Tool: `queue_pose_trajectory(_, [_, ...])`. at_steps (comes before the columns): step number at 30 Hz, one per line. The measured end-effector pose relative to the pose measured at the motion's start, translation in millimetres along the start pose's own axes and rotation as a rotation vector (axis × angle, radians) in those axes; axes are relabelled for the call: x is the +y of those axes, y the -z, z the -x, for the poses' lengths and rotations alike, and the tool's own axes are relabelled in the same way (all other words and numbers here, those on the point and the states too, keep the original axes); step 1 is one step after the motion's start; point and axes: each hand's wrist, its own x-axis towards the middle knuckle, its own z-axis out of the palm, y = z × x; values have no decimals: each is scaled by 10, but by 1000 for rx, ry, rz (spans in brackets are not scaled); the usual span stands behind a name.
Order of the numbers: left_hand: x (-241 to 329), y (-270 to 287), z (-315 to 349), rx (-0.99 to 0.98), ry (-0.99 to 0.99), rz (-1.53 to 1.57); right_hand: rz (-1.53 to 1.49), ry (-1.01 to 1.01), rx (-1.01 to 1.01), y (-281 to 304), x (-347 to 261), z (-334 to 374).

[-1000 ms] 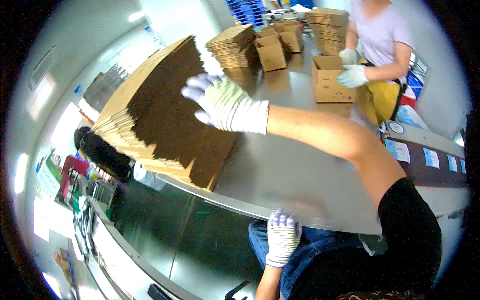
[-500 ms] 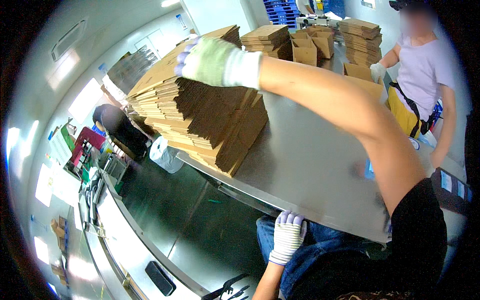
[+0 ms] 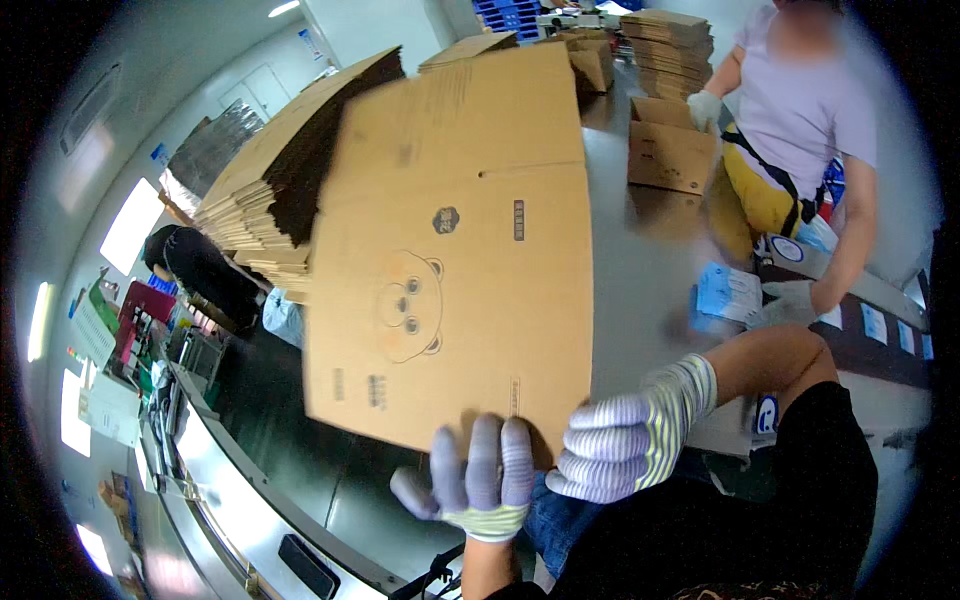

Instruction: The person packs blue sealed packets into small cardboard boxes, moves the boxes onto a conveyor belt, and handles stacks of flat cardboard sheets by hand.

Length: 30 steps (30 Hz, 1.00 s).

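A flattened cardboard carton [image 3: 450,270] with a printed bear face stands up in front of me, tilted, over the near side of the table. My right hand [image 3: 635,430], in a striped knit glove, has its fingers curled at the carton's lower right corner and grips it there. Below the lower edge, my left hand [image 3: 475,485] wears a matching glove; its fingers are spread, with the tips against the panel. Behind the carton on the left rises a tall stack of flattened cartons [image 3: 285,170], partly hidden.
Across the metal table [image 3: 640,340], a co-worker's gloved hand holds an opened carton [image 3: 670,150]; the other is beside blue-and-white packets [image 3: 728,292]. Another carton stack [image 3: 668,50] stands farther back. A white counter with a dark phone-like object [image 3: 308,567] lies at lower left.
My right hand has come back from the top of the stack toward me, bringing a flattened carton. My left hand has left the table edge and now touches the carton's lower edge.
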Motion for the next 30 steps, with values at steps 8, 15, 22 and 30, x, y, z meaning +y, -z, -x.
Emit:
queue_pose_trajectory(8, [66, -306, 196, 215, 825, 1078, -79, -1344, 449, 341, 708, 1638])
queue_pose_trajectory(15, [-154, -640, 402, 361, 1057, 1149, -736, -1399, 584, 226, 484, 1668])
queue_pose_trajectory(22, [-368, -823, 196, 409, 1265, 949, -774, -1154, 133, 383, 80, 776])
queue_pose_trajectory(30, [-410, -737, 97, 46, 709, 827, -437, -1470, 259, 428, 232, 1280])
